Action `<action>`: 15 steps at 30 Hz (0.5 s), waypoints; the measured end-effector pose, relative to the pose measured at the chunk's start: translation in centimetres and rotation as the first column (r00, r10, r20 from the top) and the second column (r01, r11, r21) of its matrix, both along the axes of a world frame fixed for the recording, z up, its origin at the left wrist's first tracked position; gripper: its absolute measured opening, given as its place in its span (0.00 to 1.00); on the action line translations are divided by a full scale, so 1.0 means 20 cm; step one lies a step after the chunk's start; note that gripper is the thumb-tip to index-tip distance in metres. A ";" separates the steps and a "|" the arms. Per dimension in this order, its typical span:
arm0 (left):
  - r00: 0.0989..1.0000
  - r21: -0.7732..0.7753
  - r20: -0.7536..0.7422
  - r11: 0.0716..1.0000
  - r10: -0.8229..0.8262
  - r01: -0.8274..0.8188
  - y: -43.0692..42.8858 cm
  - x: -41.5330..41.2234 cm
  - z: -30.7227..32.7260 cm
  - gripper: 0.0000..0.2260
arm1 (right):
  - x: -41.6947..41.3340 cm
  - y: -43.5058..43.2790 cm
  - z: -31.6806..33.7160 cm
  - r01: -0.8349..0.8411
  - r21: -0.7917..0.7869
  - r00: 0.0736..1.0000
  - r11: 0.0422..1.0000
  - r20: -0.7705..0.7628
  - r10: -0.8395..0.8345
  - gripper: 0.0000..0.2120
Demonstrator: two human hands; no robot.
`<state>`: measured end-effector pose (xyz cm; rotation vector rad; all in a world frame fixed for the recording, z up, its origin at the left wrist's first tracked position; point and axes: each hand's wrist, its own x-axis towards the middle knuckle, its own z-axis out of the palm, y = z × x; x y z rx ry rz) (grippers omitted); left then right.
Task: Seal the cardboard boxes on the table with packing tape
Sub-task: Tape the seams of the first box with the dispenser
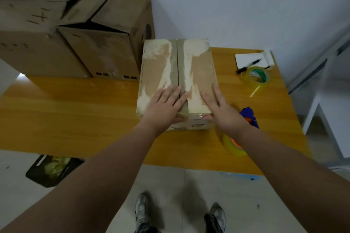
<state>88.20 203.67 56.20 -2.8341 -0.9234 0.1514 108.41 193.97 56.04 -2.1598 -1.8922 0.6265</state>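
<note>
On the wooden table (75, 104) the small cardboard box (177, 81) was pinned under the left hand (166, 105) and right hand (220, 108), fingers spread flat and grasping nothing, so tape was judged best pressed outward from the centre seam (178, 62).

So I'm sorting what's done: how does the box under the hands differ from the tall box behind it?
The box under the hands has its top flaps closed flat, meeting at a centre seam; the tall box has flaps raised with a dark gap. The first is lower and lies lengthwise; the second stands higher. The left hand and right hand press flat on the first; nothing touches the second. Both are worn brown cardboard on the wooden table.
</note>
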 end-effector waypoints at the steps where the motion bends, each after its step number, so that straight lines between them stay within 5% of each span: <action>1: 1.000 -0.005 -0.026 1.000 0.002 -0.002 0.00 0.00 0.01 0.38 | 0.01 -0.01 0.01 -0.038 -0.018 0.998 0.999 0.045 0.039 0.42; 4: 0.999 -0.026 -0.013 0.999 0.029 -0.029 -0.01 0.01 0.06 0.40 | 0.04 -0.02 0.05 -0.045 0.047 0.995 0.998 -0.087 0.049 0.36; 6: 0.999 -0.022 0.050 1.000 0.009 -0.008 -0.01 0.07 0.09 0.39 | 0.02 -0.01 0.06 0.198 0.124 0.930 0.972 -0.337 -0.146 0.29; 9: 0.991 -0.058 0.075 0.991 -0.113 0.118 -0.02 0.24 0.11 0.36 | -0.03 0.01 0.03 0.375 0.010 0.849 0.927 -0.405 -0.339 0.29; 13: 0.982 -0.094 0.049 0.978 -0.180 0.184 -0.01 0.36 0.03 0.34 | -0.03 0.01 0.02 0.367 0.022 0.676 0.930 -0.693 -0.250 0.25; 15: 0.982 -0.034 0.022 0.982 -0.186 0.186 -0.02 0.34 0.00 0.35 | -0.02 0.00 0.01 0.340 0.043 0.715 0.939 -0.660 -0.229 0.24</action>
